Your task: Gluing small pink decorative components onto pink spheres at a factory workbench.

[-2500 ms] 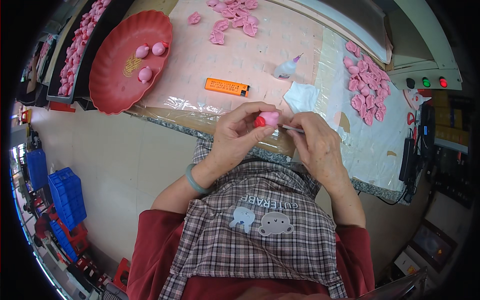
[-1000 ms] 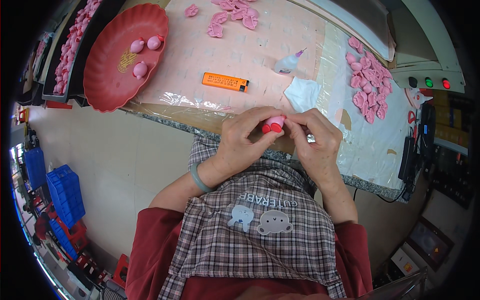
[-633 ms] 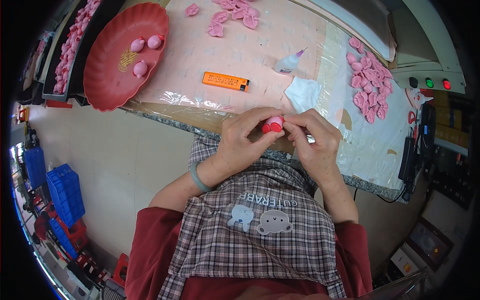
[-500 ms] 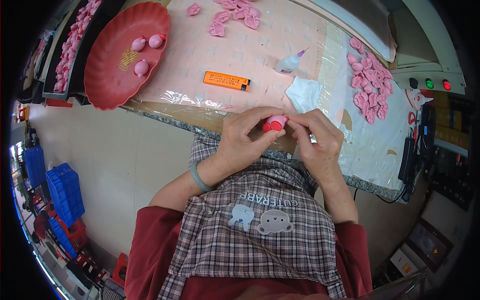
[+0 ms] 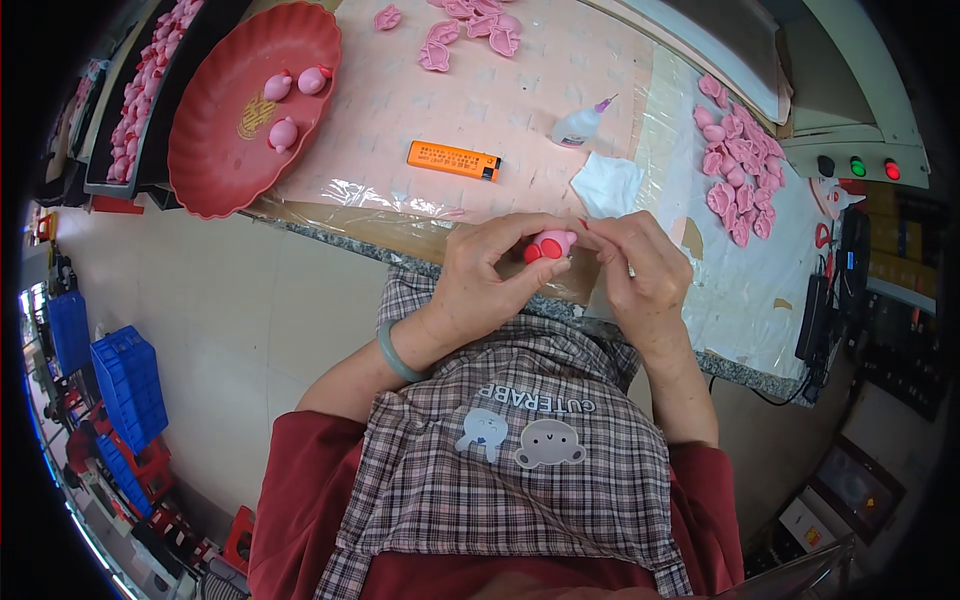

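Note:
My left hand grips a small pink round figurine with red feet between thumb and fingers, just over the table's near edge. Close beside it on the right, my right hand is pinched closed, its fingertips a little apart from the figurine. A tiny red piece shows at those fingertips; its exact shape is too small to tell. Beyond the hands lie an orange lighter, a white cloth and a small clear bottle with a purple needle tip.
A scalloped red tray at the left holds several pink figurines. Past it stands a black bin full of more. Loose pink shell parts are heaped at the right, others at the back. Beside the right heap is a machine with lit buttons.
My right hand has drawn slightly right, away from the figurine, and a tiny red piece now shows at its fingertips. My left hand keeps the figurine in nearly the same place.

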`<state>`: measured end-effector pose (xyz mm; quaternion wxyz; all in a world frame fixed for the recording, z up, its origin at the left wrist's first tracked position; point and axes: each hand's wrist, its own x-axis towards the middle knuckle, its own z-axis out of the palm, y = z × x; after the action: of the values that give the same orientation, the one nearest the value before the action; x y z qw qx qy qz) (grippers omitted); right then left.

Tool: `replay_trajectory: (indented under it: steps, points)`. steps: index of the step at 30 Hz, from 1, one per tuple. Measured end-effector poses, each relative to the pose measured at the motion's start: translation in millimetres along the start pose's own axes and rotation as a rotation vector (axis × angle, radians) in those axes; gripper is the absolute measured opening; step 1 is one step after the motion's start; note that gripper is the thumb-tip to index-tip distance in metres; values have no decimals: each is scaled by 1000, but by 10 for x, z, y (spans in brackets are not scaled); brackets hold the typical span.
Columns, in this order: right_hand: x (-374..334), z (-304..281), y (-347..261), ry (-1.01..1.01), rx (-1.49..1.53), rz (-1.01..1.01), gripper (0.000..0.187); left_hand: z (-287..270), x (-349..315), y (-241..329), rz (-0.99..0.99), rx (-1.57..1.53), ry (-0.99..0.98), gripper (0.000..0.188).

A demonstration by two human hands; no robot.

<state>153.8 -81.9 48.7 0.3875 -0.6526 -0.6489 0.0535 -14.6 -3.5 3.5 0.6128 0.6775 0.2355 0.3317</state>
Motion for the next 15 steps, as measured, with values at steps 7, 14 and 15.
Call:
replay_trajectory:
  steps: [7,14,15]
  points:
    - [-38,9,-136,-39,218,169,10,23,-26,-21,-30,0,28,31]
    - [31,52,-139,-63,112,167,10,38,3,13,26,115,50,31]
    - [33,48,-143,-71,116,170,10,47,-1,4,18,96,64,31]
